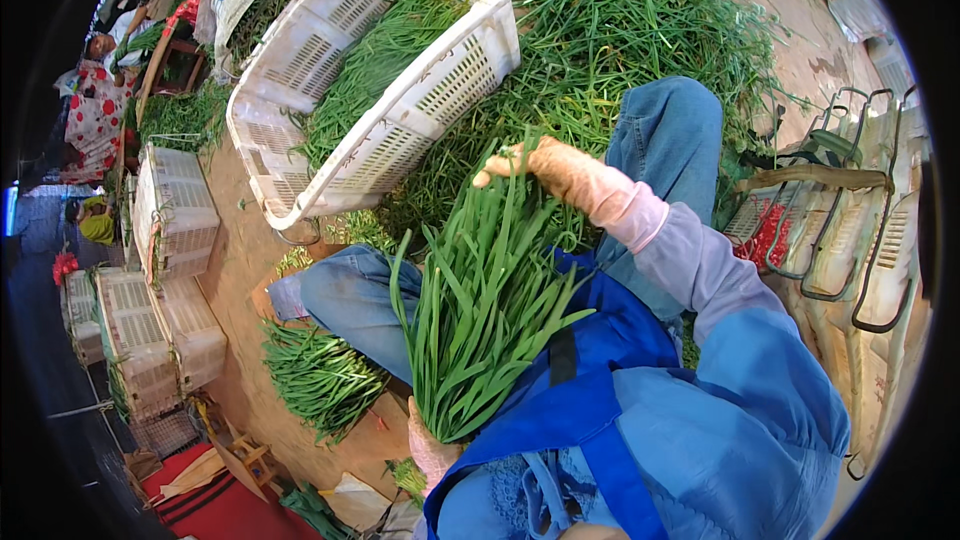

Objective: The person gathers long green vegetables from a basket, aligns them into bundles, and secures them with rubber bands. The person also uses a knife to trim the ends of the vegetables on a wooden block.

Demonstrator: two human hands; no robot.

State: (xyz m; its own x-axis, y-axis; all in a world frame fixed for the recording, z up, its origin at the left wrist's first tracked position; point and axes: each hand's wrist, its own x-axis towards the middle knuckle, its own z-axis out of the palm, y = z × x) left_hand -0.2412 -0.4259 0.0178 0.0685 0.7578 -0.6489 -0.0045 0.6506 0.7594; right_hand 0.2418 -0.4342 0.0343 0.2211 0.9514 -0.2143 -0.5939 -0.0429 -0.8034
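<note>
A large bunch of long, flat green leaves, likely garlic chives, lies fanned out above my lap. My left hand, in a pink glove, grips its lower end beside the blue apron; stem ends show just beyond that hand, and its fingers are largely hidden. At the far end of the bunch, my right hand, in a stained pink glove, has finger and thumb closed on a few green blades. A bundle of similar greens lies on the ground left of my knee. Loose greens are heaped beyond my right hand.
A white plastic crate with greens inside stands ahead. More white crates are stacked at the left, others with metal handles at the right. A red cloth lies lower left. Another person is far off at the upper left.
</note>
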